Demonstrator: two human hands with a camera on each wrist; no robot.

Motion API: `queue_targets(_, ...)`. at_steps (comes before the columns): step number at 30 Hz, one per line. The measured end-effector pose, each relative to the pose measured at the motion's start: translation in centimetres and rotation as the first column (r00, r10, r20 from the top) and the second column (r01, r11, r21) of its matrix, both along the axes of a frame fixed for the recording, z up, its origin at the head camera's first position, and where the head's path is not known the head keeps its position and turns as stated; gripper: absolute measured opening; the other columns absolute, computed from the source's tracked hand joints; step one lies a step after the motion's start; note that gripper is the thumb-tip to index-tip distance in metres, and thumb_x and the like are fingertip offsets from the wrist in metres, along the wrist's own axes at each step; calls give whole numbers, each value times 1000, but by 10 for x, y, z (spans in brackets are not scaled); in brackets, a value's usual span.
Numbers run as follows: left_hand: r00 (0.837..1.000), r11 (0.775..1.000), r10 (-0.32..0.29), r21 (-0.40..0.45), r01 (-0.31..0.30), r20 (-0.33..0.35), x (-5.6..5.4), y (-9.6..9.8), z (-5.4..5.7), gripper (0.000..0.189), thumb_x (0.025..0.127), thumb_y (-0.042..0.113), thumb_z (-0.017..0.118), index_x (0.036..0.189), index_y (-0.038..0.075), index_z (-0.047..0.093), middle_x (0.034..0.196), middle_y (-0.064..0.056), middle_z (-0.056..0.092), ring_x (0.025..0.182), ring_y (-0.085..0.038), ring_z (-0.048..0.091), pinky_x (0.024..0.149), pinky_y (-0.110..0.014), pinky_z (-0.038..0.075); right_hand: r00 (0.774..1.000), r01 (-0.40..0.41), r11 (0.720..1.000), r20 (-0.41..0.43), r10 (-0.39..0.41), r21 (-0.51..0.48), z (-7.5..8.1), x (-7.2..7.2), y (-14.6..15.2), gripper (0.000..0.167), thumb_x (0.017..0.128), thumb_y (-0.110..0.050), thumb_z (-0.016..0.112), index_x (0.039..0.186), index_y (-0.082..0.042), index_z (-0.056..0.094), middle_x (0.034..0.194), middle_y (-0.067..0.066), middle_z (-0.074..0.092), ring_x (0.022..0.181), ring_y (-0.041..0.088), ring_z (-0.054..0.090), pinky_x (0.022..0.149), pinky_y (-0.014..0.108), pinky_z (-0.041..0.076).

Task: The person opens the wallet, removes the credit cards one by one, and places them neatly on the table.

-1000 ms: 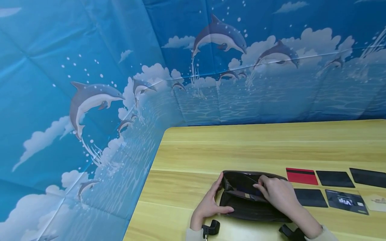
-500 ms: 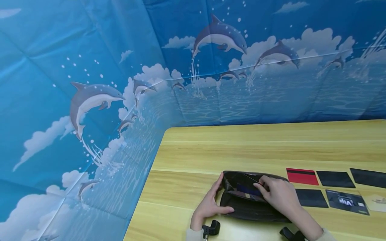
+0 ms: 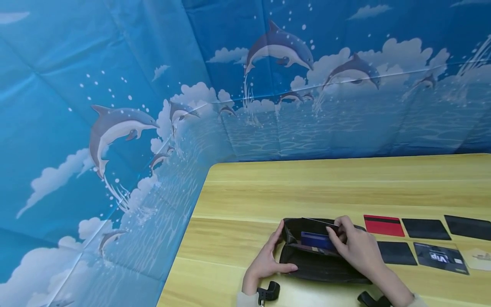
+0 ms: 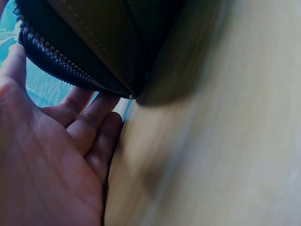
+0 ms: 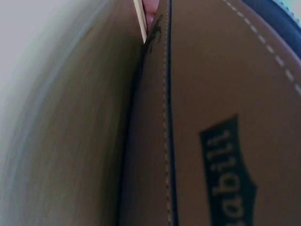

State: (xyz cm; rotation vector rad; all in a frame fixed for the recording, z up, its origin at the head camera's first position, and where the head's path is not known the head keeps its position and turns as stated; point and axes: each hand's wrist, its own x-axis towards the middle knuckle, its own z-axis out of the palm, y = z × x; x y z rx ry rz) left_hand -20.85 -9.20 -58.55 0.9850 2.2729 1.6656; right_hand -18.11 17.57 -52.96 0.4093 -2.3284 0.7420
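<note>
A dark zip-around wallet (image 3: pixel 318 269) lies spread open on the wooden table. My left hand (image 3: pixel 264 259) holds its left end, thumb on the near flap and a finger along the far edge. In the left wrist view, fingers touch the wallet's zipped corner (image 4: pixel 75 61). My right hand (image 3: pixel 358 249) pinches a dark card (image 3: pixel 319 224) at the wallet's far side. A blue card (image 3: pixel 316 240) shows inside, in front of it. The right wrist view holds mostly the wallet's brown panel (image 5: pixel 202 80) with a lettered label (image 5: pixel 229 174); the pinching fingers are hidden there.
Right of the wallet, cards lie in two rows: a red card (image 3: pixel 383 225), several black ones, a "Vip" card (image 3: pixel 441 257) and a pale card (image 3: pixel 477 257). The wooden table (image 3: pixel 307 187) meets a dolphin-printed backdrop (image 3: pixel 330 123) behind and at left.
My right hand has risen slightly toward the wallet's far edge, and the dark card has come up with it. The blue card now shows more fully. My left hand has stayed put.
</note>
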Motion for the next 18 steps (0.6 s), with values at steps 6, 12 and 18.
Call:
queue_targets(6,998,1000,5,-2,-5,-65,7,-1,17,114,69,4,83,154,16,8,155,-8,19,137,-23,26,109,-37,25,1000,6,998,8,-6,-56,3,0,0,28,78,-11,73,93,-5,50,61,-11,47,45,-4,39,36,20,30)
queue_targets(12,999,1000,-8,0,8,-41,10,0,28,113,70,3,82,154,14,8,155,-10,18,137,-25,24,110,-37,23,1000,10,996,28,-8,-84,5,1,0,27,84,-12,70,98,-1,50,61,-13,40,45,-3,36,37,20,29)
queue_targets(18,1000,1000,5,-2,-5,-29,4,0,8,116,69,5,84,154,20,7,156,-4,14,139,-23,20,111,-37,19,999,-5,993,49,11,-122,6,2,1,30,84,-8,71,105,0,50,58,-16,35,43,-3,30,37,18,23)
